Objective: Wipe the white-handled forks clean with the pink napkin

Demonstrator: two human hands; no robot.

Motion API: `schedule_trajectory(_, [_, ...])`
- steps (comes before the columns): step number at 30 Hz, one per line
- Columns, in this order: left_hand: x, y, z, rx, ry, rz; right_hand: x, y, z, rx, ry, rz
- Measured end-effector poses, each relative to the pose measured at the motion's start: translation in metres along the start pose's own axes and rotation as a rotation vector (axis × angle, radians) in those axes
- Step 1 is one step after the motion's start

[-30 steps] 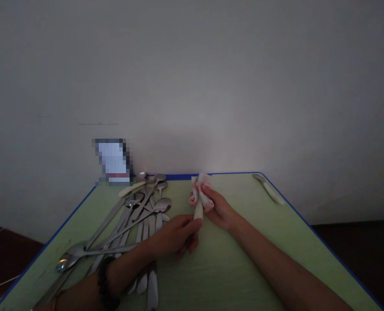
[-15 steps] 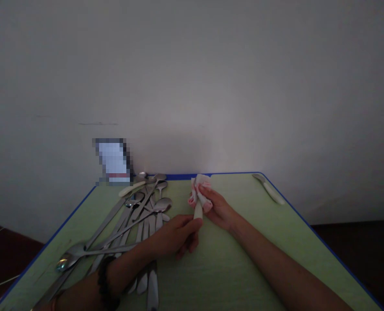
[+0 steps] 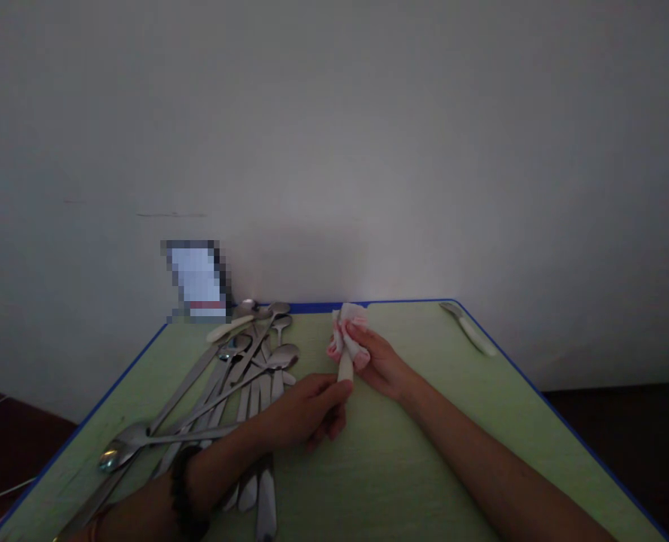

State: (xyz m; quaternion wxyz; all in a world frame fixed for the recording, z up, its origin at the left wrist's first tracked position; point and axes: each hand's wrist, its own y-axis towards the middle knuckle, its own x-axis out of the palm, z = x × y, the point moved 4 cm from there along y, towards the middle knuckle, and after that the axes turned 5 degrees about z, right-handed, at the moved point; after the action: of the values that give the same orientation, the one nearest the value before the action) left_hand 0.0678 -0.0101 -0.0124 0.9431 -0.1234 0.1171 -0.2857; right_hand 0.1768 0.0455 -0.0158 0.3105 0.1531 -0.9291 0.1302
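Observation:
My left hand [image 3: 314, 410] is closed around the end of a pale handle [image 3: 345, 369] over the middle of the table. The upper part of this white-handled utensil is wrapped in a pink and white cloth [image 3: 358, 354], so its head is hidden. Pinched around the cloth from the right, my right hand [image 3: 380, 363] has its thumb on top. Just left of my left hand lies a loose pile of metal spoons [image 3: 282, 357] and other cutlery, partly covered by my left forearm.
A white-handled fork [image 3: 475, 335] lies alone near the table's far right corner. Another white handle [image 3: 229, 329] rests at the top of the pile. A blurred, bright-screened device [image 3: 199, 280] leans at the back left against the wall [image 3: 334, 150]. Blue edging borders the green table [image 3: 424, 482].

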Motion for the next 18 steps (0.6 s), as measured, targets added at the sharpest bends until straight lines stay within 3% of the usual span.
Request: schedule_trajectory(18, [-0.0004, -0.0001, 0.0005, -0.005, -0.004, 0.0, -0.0008, 0.0011, 0.0011, -0.001, 0.006, 0.0])
